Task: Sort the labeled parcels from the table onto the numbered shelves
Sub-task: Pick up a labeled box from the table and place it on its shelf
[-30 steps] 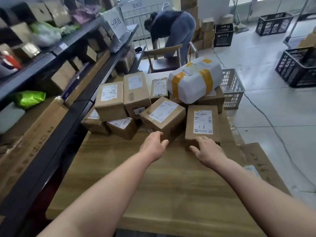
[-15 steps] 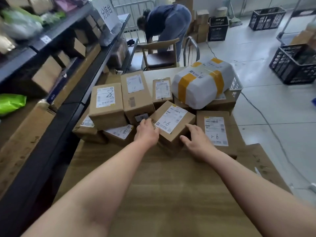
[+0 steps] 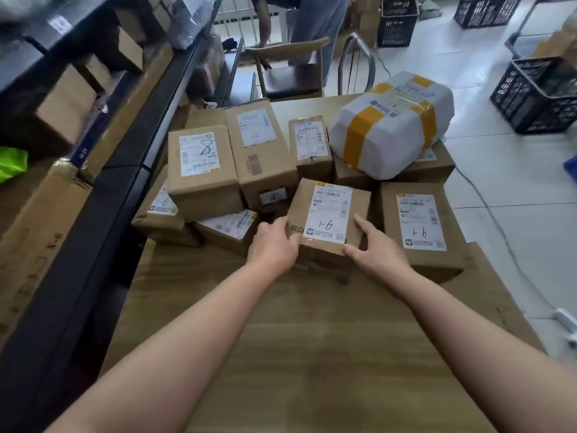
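Note:
A small cardboard parcel [image 3: 327, 214] with a white label marked "9-1" sits at the front of a pile on the wooden table [image 3: 312, 339]. My left hand [image 3: 273, 245] grips its left side and my right hand [image 3: 379, 248] grips its right front corner. Beside it on the right lies a flat parcel [image 3: 418, 223] with the same mark. Behind stand taller boxes, one marked "8" [image 3: 199, 170], and a white bag parcel [image 3: 393, 126] bound with yellow tape. The dark shelves [image 3: 103, 189] run along the left.
The shelves hold cardboard boxes and a green bag [image 3: 11, 164]. A wooden chair [image 3: 293, 70] stands beyond the table, and a person [image 3: 312, 23] bends behind it. Black crates [image 3: 537, 95] sit on the tiled floor at the right. A cable [image 3: 499, 232] crosses the floor.
Both hands moved forward from the table's surface and closed on the sides of the front parcel. The parcel turned slightly, so its label squares up toward me. The view dipped lower.

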A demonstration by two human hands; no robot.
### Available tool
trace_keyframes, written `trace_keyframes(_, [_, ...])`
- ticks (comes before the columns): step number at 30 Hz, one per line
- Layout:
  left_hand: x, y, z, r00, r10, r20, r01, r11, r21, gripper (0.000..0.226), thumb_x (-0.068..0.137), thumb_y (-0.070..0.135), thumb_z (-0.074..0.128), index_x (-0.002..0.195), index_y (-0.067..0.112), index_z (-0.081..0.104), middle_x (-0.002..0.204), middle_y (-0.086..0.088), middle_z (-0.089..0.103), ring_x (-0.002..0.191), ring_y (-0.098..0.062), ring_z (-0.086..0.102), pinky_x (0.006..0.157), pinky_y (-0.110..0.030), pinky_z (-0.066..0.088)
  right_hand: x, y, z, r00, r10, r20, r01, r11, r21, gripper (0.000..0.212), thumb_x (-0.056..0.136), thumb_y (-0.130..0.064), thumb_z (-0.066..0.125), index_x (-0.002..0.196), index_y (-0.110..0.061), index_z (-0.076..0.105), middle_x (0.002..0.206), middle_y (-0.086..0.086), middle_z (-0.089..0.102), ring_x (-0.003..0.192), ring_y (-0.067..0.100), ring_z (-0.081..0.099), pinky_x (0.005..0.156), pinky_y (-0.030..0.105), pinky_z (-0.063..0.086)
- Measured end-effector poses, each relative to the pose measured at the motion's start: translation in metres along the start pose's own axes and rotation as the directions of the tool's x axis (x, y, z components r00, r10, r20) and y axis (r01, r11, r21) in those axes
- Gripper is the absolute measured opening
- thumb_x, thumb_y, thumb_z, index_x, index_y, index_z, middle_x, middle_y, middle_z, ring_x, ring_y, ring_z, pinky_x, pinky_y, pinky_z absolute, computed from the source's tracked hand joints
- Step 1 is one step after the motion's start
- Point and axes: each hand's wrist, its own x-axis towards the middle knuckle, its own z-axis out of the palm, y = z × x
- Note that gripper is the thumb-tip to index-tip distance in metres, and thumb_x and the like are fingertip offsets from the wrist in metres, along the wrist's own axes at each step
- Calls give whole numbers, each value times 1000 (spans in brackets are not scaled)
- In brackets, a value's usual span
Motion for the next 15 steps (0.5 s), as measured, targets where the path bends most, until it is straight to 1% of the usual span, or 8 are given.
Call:
trace_keyframes(2, [-21,-8,4,999,-31,-36,30,999,-33,51,97,40,49,146,27,39,135,-8,48,121,-27,50,98,-39,44,-12,3,5,1000,-25,-3,25,1000,-5,70,92,-39,57,151,-40,20,143,-1,49,123,25,52,92,34,45])
trace_keyframes(4, [-41,-15,10,996,-64,-66,58,995,-86,46,96,36,50,140,26,46,130,-5,54,116,-25,54,96,-39,47,-23,9,7,998,-57,8,57,998,-16,67,93,-41,56,150,-42,21,141,-1,51,123,25,53,94,37,45])
trace_keyframes(6, [-62,-23,17,991,-105,-88,89,982,-164,37,94,33,53,130,26,53,122,-2,60,109,-21,57,92,-38,50,-34,15,7,995,-93,44,94,995,-27,66,93,-41,56,149,-43,21,140,0,52,123,25,53,96,40,45])
trace_keyframes(8, [-85,-30,24,984,-146,-106,119,966,-229,27,91,30,56,118,26,56,113,0,63,102,-19,59,88,-37,51,-46,20,6,986,-135,101,140,989,-49,67,93,-40,57,150,-42,21,140,0,52,124,25,52,99,40,43])
trace_keyframes(12, [-131,-36,40,961,-248,-118,207,936,-286,16,89,28,60,102,26,52,98,3,65,91,-19,61,81,-36,51,-71,38,1,944,-263,199,288,952,-108,67,93,-39,56,151,-40,21,142,-1,51,124,22,51,98,34,41])
trace_keyframes(14, [-155,-39,50,942,-314,-117,262,908,-326,17,88,30,62,99,28,49,90,4,64,87,-21,62,81,-38,52,-84,50,-1,908,-337,250,373,921,-113,67,92,-40,56,150,-39,22,141,-3,50,121,19,53,96,31,40])
trace_keyframes(15, [-165,-40,53,932,-344,-114,286,891,-353,19,88,29,63,101,27,50,90,5,64,88,-21,62,83,-39,52,-89,56,-2,889,-366,276,406,908,-102,67,91,-41,57,150,-40,24,141,-5,50,120,18,53,95,29,39])
